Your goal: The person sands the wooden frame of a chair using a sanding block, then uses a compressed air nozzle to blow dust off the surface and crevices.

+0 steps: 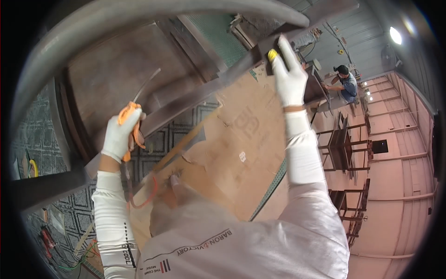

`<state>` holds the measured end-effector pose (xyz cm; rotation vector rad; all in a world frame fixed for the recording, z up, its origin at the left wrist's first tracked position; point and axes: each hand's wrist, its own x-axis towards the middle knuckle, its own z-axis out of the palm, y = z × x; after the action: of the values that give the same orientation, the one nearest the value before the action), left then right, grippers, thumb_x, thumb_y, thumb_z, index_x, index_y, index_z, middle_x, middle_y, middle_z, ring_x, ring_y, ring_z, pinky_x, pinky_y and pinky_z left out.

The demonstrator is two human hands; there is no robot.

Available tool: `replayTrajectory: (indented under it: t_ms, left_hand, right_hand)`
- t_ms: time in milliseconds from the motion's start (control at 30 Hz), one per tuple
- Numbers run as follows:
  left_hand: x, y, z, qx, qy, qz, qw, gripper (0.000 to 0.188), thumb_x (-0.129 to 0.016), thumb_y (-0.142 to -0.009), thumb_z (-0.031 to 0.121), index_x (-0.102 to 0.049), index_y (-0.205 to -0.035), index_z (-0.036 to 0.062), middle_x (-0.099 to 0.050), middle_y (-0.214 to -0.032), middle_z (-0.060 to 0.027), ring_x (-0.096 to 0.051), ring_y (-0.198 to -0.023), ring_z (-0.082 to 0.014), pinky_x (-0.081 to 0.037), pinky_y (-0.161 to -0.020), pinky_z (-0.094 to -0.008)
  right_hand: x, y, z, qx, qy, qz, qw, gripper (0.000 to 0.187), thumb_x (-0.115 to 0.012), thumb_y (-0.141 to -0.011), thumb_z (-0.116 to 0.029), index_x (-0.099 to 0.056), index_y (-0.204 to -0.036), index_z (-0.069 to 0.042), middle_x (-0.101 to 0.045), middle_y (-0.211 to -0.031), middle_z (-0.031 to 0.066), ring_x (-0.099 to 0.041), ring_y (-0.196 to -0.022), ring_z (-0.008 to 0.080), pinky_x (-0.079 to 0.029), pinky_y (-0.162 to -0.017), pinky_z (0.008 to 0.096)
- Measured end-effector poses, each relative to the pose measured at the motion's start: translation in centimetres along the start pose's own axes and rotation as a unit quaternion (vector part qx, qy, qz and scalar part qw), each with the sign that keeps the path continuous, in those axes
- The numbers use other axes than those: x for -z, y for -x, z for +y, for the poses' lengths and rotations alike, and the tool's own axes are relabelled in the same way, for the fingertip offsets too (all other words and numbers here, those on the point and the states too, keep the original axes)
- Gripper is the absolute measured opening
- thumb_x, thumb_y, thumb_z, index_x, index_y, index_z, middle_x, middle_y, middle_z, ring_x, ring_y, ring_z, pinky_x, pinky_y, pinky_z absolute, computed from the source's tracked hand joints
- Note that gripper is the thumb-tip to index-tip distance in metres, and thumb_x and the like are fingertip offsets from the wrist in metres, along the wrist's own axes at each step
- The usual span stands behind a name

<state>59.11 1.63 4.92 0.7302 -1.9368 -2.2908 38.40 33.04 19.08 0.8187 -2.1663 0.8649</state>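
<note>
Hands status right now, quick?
Left hand: closed, holding an orange tool with a thin tube.
Right hand: fingers extended at the dark rail; can't tell whether it grips anything.

Exposure: moderate; workspace in soft, diffuse light. 
Main source: white lamp (395, 35), burnt out to flat white, paler glow beside it. 
Minor sources: small lamps (365, 84), bright points. 
Wall (395, 172): pale, pink cast. 
Brown panel (123, 69): dim, dull sheen, darker along its left edge. 
White sleeve (304, 158): bright, folds gently shaded. 
Focus: grey tube (162, 6) soft, smeared; cardboard sheet (253, 139) hazy. 
Distortion: fisheye, straight edges bowed; rim dark, corners black.
</note>
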Motion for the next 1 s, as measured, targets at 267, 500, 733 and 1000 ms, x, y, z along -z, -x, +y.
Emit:
replayTrajectory:
  t_ms: [267, 500, 733, 1000]
  left_hand:
    - [0.1, 0.2, -0.3, -0.030, -0.022, 0.012, 0.999, 0.042, -0.061, -0.093, 0.040, -0.068, -0.095, -0.0013, -0.057, -0.053, -0.0036, -0.042, -0.033, -0.0092, -0.028, -0.034, -0.0224]
    - [-0.5, 1.0, 1.1, -0.015, -0.036, -0.023, 0.999, 0.037, -0.061, -0.094, 0.036, -0.068, -0.092, 0.0001, -0.060, -0.055, -0.0060, -0.046, -0.034, -0.0094, -0.030, -0.034, -0.0220]
    - [-1.9, 1.1, 2.2, -0.006, -0.079, -0.088, 0.993, 0.044, -0.059, -0.095, 0.042, -0.067, -0.099, -0.0015, -0.062, -0.056, -0.0076, -0.052, -0.037, -0.0101, -0.033, -0.034, -0.0205]
    - [-10.0, 4.6, 11.2, -0.021, -0.143, -0.103, 0.984, 0.038, -0.067, -0.089, 0.034, -0.065, -0.076, -0.0011, -0.059, -0.054, -0.0063, -0.054, -0.044, -0.0095, -0.040, -0.043, -0.0249]
  right_hand:
    - [1.6, -1.1, -1.5, -0.070, -0.066, -0.030, 0.995, 0.039, -0.069, -0.089, -0.016, -0.065, -0.127, -0.008, -0.068, -0.121, 0.0130, -0.067, -0.107, 0.0185, -0.050, -0.093, 0.0306]
    - [0.8, 1.7, 0.4, -0.132, -0.042, -0.122, 0.983, 0.042, -0.070, -0.087, -0.017, -0.064, -0.128, -0.013, -0.066, -0.124, 0.0134, -0.065, -0.112, 0.0221, -0.047, -0.099, 0.0292]
    - [0.8, 1.3, 0.5, -0.090, 0.041, -0.156, 0.983, 0.044, -0.069, -0.088, -0.015, -0.062, -0.131, -0.014, -0.069, -0.116, 0.0153, -0.067, -0.105, 0.0210, -0.051, -0.094, 0.0303]
    - [0.0, 1.5, 0.5, -0.087, 0.003, -0.101, 0.991, 0.046, -0.066, -0.090, -0.026, -0.059, -0.135, -0.021, -0.068, -0.107, 0.0185, -0.067, -0.101, 0.0296, -0.051, -0.092, 0.0376]
